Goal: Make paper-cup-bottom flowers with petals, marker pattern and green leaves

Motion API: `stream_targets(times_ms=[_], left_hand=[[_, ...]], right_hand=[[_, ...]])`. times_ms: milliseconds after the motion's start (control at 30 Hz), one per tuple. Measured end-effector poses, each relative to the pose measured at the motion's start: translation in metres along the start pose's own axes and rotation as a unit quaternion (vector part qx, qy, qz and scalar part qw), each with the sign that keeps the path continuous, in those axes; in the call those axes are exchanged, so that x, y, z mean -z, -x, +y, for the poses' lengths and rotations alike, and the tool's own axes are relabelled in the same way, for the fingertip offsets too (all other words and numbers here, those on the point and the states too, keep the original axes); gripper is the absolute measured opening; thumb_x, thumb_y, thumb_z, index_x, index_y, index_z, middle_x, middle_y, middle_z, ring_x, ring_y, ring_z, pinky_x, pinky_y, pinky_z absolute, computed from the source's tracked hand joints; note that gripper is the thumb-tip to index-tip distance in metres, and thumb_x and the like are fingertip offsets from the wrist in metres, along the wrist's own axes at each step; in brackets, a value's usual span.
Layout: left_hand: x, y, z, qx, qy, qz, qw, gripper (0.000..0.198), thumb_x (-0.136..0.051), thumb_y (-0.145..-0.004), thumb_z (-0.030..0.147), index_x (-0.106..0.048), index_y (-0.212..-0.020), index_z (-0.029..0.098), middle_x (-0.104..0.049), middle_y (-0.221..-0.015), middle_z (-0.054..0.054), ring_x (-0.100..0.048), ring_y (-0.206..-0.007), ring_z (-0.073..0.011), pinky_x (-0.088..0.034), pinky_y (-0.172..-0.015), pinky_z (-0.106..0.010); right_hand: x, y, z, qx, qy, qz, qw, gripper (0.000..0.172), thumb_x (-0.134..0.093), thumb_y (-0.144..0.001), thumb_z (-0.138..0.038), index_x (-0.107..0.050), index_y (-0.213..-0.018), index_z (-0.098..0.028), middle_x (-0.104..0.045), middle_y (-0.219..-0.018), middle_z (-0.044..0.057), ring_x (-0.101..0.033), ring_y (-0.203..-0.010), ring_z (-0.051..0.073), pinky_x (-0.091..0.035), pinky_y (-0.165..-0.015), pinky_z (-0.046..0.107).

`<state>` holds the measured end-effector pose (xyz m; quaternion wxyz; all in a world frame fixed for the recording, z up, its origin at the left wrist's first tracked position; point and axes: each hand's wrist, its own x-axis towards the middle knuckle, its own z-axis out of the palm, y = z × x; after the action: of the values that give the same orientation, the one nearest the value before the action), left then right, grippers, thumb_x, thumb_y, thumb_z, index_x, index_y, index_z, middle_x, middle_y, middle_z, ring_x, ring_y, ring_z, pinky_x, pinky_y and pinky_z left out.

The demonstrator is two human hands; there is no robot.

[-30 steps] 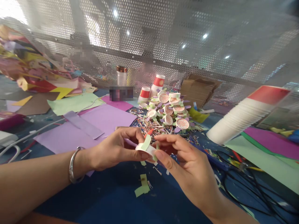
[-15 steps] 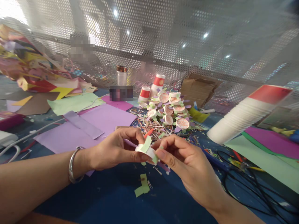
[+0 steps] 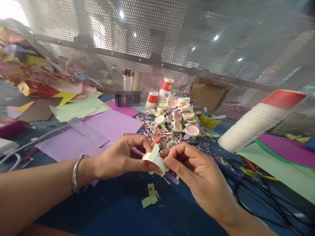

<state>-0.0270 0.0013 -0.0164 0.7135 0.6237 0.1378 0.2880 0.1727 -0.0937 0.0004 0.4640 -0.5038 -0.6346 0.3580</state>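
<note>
Above the blue table, my left hand (image 3: 125, 155) pinches a cut paper cup bottom (image 3: 155, 159), a low white ring with green and purple paper tabs stuck round it. Thumb and forefinger of my right hand (image 3: 187, 164) are closed on the green paper tab (image 3: 164, 167) at the ring's right side. A second green tab (image 3: 154, 151) stands up from its far edge. Green paper scraps (image 3: 150, 196) lie below my hands. Behind them rises a heap of similar cup bottoms (image 3: 177, 114) with printed faces and coloured tabs.
Purple paper sheets (image 3: 110, 126) spread on the left, crossed by a white cable (image 3: 56, 127). A stack of paper cups (image 3: 256, 121) leans at the right, above black cables (image 3: 263, 200). Paper shreds (image 3: 157, 131), a lidded jar (image 3: 128, 80) and cardboard (image 3: 209, 93) lie farther back.
Both hands stay almost in place around the cup bottom. The right-side green tab now lies closer against the ring, under my right fingertips.
</note>
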Motion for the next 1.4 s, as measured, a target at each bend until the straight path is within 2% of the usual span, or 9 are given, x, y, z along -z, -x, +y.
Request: stream_targets(times_ms=[367,567,733,1000,1400], left_hand=[[-0.0001,0.0005,-0.0003,-0.013,-0.012,-0.011,1.0,0.019,-0.08,-0.08,0.01,-0.061,-0.079,0.014,-0.069,-0.083,0.0,-0.069,-0.076,-0.0109,-0.053,-0.068,-0.019],[0.001,0.0,-0.0012,-0.015,-0.014,-0.012,1.0,0.02,-0.08,-0.08,0.011,-0.06,-0.079,0.014,-0.068,-0.082,0.0,-0.069,-0.077,-0.012,-0.054,-0.069,-0.02],[0.0014,0.0002,-0.0002,-0.016,-0.026,-0.012,0.999,0.021,-0.081,-0.08,0.012,-0.06,-0.079,0.014,-0.067,-0.083,0.001,-0.067,-0.076,-0.0105,-0.054,-0.069,-0.02],[0.0002,-0.0009,0.0017,-0.018,-0.033,-0.017,0.999,0.019,-0.079,-0.081,0.01,-0.06,-0.078,0.014,-0.067,-0.083,0.0,-0.069,-0.078,-0.0119,-0.054,-0.069,-0.02],[0.0,-0.0007,0.0018,-0.025,-0.039,-0.019,0.999,0.019,-0.078,-0.081,0.008,-0.061,-0.078,0.015,-0.067,-0.082,0.001,-0.07,-0.079,-0.0114,-0.054,-0.07,-0.02]], right_hand=[[0.0001,0.0002,0.0005,-0.001,0.001,0.004,1.0,0.024,-0.067,-0.095,-0.041,-0.062,-0.087,-0.02,-0.068,-0.09,0.002,-0.053,-0.063,0.009,-0.044,-0.057,0.021],[-0.0005,-0.0005,0.0015,-0.007,-0.033,-0.018,0.999,0.024,-0.068,-0.095,-0.042,-0.064,-0.09,-0.019,-0.06,-0.073,-0.002,-0.051,-0.062,0.009,-0.042,-0.055,0.021],[-0.0005,0.0013,0.0012,-0.014,-0.031,-0.017,0.999,0.024,-0.069,-0.095,-0.042,-0.065,-0.088,-0.019,-0.06,-0.076,-0.001,-0.051,-0.063,0.009,-0.041,-0.056,0.022],[-0.0002,0.0026,-0.0002,-0.012,-0.011,-0.014,1.0,0.024,-0.066,-0.097,-0.042,-0.063,-0.086,-0.021,-0.055,-0.069,-0.003,-0.048,-0.059,0.009,-0.037,-0.051,0.022],[-0.001,0.0016,-0.0016,0.001,0.0,-0.009,1.0,0.025,-0.065,-0.097,-0.041,-0.062,-0.084,-0.02,-0.055,-0.069,-0.003,-0.048,-0.059,0.009,-0.038,-0.051,0.022]])
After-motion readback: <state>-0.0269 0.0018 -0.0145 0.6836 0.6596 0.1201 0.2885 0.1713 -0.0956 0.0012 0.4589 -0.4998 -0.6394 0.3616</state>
